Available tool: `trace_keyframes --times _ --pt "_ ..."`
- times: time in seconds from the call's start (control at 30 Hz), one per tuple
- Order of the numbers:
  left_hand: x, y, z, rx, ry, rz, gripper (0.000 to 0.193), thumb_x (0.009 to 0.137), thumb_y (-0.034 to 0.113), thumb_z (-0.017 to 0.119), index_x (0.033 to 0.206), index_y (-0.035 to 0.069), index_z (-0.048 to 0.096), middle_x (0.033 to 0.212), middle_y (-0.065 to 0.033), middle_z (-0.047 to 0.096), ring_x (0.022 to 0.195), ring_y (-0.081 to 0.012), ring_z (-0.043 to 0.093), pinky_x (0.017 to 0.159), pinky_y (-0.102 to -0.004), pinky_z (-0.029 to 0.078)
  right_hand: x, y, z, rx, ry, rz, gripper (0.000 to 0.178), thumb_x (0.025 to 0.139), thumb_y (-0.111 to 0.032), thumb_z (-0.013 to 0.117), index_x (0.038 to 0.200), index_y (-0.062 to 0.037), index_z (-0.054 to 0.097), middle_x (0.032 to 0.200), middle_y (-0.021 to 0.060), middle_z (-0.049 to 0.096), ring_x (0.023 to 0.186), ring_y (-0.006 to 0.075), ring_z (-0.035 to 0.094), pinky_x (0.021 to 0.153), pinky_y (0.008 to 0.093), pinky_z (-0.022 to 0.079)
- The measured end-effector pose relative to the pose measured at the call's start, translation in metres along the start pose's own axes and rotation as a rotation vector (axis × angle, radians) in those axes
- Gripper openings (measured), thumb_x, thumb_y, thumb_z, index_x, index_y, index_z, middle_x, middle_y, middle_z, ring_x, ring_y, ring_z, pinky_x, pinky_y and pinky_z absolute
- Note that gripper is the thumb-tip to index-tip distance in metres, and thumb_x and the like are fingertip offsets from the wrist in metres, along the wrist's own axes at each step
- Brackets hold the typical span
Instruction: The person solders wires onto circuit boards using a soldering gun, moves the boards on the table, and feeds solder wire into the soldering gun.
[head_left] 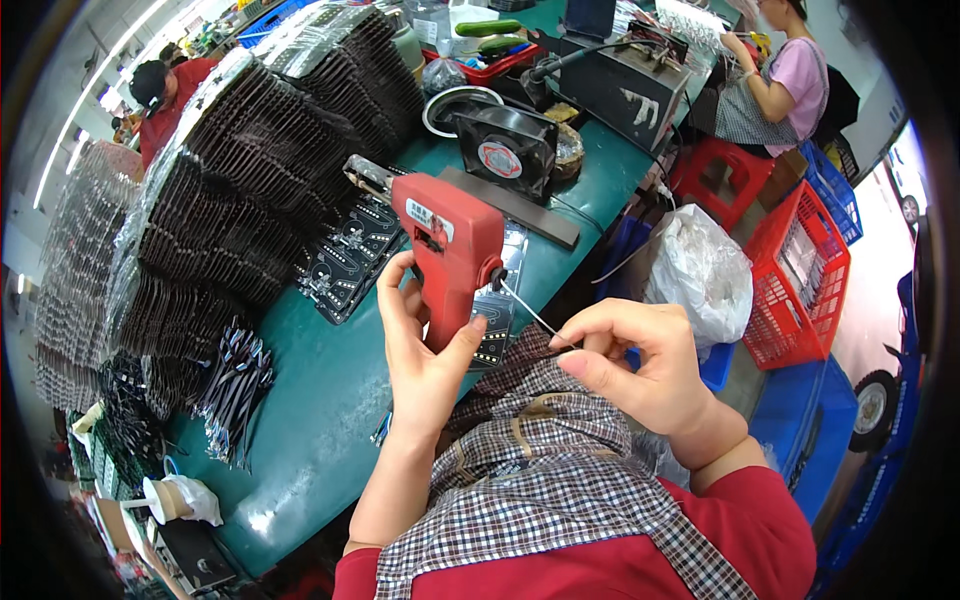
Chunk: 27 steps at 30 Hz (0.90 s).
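Note:
Raised over the green bench is a red pistol-shaped soldering gun [455,240] with a metal front end pointing up and left. My left hand [418,365] is closed around its handle. A thin, silvery wire [528,310], which looks like solder, runs out of the gun's rear fitting. The wire's other end is pinched between the thumb and forefinger of my right hand [645,360]. Beneath the gun, a black circuit board [492,342] lies partly hidden on the bench. More flat black boards [352,250] rest to the left of the gun.
Tall stacks of black boards [250,180] fill the bench's left side, with cable bundles [237,390] in front. Beyond the gun stand a black fan [505,150] and a dark metal box [625,95]. At right are a plastic bag [700,275], a red crate [800,285] and a seated person [785,85].

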<state>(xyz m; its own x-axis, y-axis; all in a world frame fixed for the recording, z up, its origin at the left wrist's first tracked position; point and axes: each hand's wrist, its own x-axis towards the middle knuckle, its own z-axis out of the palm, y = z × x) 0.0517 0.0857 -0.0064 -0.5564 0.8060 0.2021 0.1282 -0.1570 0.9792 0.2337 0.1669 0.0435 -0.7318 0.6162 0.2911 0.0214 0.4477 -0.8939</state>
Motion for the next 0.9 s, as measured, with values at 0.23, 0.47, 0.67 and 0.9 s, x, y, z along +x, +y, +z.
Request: trace_keyframes --times 0.23,0.47,0.67,0.9 --pt "-0.008 0.023 0.013 0.676 0.075 0.391 0.067 0.064 0.000 0.063 0.126 0.003 0.039 0.095 -0.0150 0.055 0.077 -0.0330 0.059 0.066 -0.0392 0.047 0.000 0.003 0.011 0.012 0.174 0.036 0.025 0.078 -0.003 0.068 0.102 -0.0025 0.063 0.062 0.0003 0.058 0.050 0.0012 0.049 0.045 0.0168 0.036" --pt "-0.009 0.032 0.016 0.934 0.117 0.470 0.085 0.051 0.041 0.084 0.116 0.003 0.046 0.090 -0.0090 0.053 0.066 -0.0205 0.059 0.051 -0.0300 0.047 -0.009 0.003 0.012 -0.037 0.241 0.096 0.019 0.080 -0.002 0.066 0.095 0.0035 0.057 0.065 0.0035 0.063 0.051 0.0022 0.053 0.047 0.0170 0.040" --pt "-0.007 0.027 0.016 0.943 0.146 0.510 0.080 0.054 0.044 0.080 0.116 0.002 0.049 0.092 -0.0099 0.055 0.060 -0.0210 0.058 0.049 -0.0300 0.046 -0.013 0.001 0.017 -0.097 0.290 0.106 0.015 0.079 -0.002 0.066 0.093 0.0031 0.061 0.065 0.0037 0.063 0.054 0.0035 0.055 0.048 0.0177 0.041" --pt "-0.009 0.030 0.016 0.955 0.118 0.466 0.086 0.050 0.039 0.084 0.117 -0.002 0.048 0.081 -0.0089 0.060 0.063 -0.0215 0.061 0.054 -0.0305 0.047 -0.014 0.003 0.022 -0.221 0.290 0.045 0.011 0.081 -0.002 0.064 0.091 0.0027 0.064 0.059 0.0043 0.060 0.048 0.0049 0.053 0.046 0.0190 0.039"
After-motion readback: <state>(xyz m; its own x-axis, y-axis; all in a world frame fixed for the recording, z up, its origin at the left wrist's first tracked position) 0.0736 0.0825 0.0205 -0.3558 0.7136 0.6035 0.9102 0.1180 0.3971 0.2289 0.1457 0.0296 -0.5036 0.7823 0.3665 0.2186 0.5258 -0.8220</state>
